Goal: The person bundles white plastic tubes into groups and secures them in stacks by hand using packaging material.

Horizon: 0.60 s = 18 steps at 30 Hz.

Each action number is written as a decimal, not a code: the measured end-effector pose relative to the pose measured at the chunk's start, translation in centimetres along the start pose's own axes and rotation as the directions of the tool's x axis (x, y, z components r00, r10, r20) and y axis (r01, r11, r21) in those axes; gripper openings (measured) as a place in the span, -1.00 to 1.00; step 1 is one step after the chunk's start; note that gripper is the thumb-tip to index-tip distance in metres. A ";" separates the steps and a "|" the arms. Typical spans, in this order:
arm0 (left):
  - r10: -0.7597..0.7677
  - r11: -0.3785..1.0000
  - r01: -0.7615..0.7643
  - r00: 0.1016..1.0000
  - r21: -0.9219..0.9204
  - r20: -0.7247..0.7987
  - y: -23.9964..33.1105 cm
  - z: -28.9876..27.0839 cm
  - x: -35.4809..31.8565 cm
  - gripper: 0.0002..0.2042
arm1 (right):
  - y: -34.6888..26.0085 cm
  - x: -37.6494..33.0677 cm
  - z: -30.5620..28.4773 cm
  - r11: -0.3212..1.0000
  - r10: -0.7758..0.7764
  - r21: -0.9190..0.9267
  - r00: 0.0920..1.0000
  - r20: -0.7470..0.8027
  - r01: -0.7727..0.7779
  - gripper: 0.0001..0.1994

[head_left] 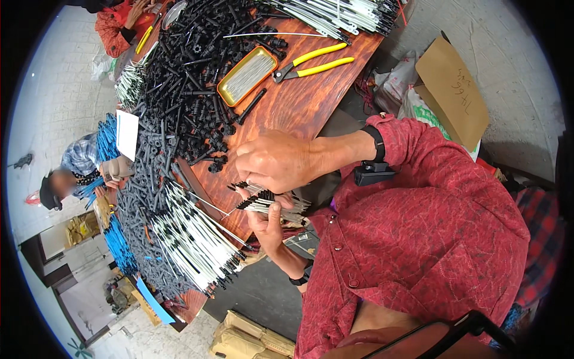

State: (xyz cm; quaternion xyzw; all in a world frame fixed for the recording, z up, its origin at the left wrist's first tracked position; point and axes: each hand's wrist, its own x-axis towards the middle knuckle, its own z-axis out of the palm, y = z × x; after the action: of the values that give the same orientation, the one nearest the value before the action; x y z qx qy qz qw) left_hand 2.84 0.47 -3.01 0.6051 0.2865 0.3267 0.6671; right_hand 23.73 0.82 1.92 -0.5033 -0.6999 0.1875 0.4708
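My left hand (267,230) is closed around a small bundle of thin white rods with black ends (263,202). Its thumb presses along the side of the rods. Just above it, my right hand (274,163) is curled with its fingertips bent down over the bundle's top end. Its palm side is turned away, so whatever those fingers pinch is hidden. On the table beside my hands lies a large heap of similar white rods with black pieces (197,239).
A heap of black plastic fittings (191,78) covers much of the wooden table (299,113). An orange-yellow tray of thin pins (248,76) and yellow-handled pliers (314,63) lie there. Two other people sit along the far side. A cardboard box (451,90) stands right of the table.
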 end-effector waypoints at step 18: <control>0.004 1.000 -0.004 1.000 0.020 0.018 0.2 0.5 -0.1 -0.20 | 1.4 -1.6 0.2 0.960 0.063 0.280 0.992 -0.106 -0.030 -0.90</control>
State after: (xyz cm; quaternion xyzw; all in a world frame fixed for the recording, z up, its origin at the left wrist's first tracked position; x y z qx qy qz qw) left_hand 3.10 0.12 -2.73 0.6152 0.2824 0.3198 0.6630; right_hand 24.36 0.05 0.00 -0.4586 -0.6266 0.2657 0.5714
